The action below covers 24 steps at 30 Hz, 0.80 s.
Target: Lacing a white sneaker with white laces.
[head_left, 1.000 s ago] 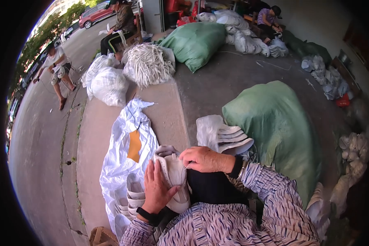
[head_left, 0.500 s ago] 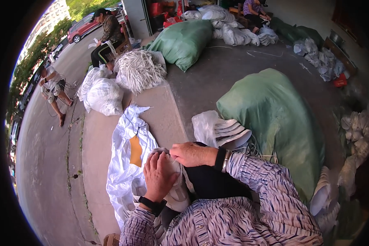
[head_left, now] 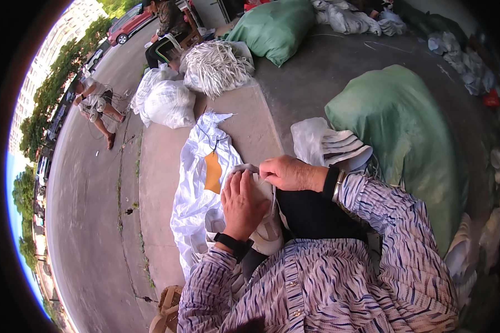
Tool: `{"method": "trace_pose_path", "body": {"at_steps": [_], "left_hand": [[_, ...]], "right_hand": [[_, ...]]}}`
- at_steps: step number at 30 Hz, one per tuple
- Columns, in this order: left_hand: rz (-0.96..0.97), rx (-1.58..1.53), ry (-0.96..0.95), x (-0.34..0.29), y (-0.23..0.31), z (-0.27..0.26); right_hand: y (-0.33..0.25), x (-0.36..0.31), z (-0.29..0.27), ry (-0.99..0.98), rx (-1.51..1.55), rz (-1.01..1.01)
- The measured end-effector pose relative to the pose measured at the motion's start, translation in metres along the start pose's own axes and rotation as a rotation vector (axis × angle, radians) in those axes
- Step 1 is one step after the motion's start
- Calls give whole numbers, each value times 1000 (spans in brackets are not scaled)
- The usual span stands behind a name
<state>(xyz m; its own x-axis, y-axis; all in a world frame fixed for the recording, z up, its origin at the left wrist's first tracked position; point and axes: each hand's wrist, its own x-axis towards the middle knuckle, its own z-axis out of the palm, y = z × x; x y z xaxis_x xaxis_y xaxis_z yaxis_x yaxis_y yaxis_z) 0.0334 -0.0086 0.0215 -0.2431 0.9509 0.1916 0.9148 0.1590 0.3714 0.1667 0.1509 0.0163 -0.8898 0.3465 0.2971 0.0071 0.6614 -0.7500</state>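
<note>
A pale shoe lies on my lap, its toe toward me. My left hand is wrapped over the shoe's upper, with its fingers bent along the far part. At the shoe's far right edge, my right hand is closed in a pinch; what lies between its fingertips is too small to make out. More light shoes rest just left of my left wrist, partly under my arm. Beyond them spreads a crumpled white plastic sack with an orange-yellow patch on it.
Stacked pale shoe pieces lie ahead right, against a big green sack. Farther off are a heap of white laces, white bags and another green sack. One person sits; another is on the pavement at left.
My view has tilted, so the whole scene sits farther right and higher. Both hands remain at the shoe with nearly the same hold.
</note>
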Motion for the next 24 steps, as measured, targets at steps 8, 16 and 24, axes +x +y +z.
{"method": "trace_pose_path", "body": {"at_steps": [8, 16, 24], "left_hand": [[-34, -78, -51, 13, -6, 0], [-108, 130, -32, 24, 7, 6], [50, 279, -35, 27, 13, 21]], "right_hand": [[-2, -2, -1, 30, 121, 100], [-4, -6, 7, 135, 62, 49], [-3, -6, -5, 3, -168, 69]]}}
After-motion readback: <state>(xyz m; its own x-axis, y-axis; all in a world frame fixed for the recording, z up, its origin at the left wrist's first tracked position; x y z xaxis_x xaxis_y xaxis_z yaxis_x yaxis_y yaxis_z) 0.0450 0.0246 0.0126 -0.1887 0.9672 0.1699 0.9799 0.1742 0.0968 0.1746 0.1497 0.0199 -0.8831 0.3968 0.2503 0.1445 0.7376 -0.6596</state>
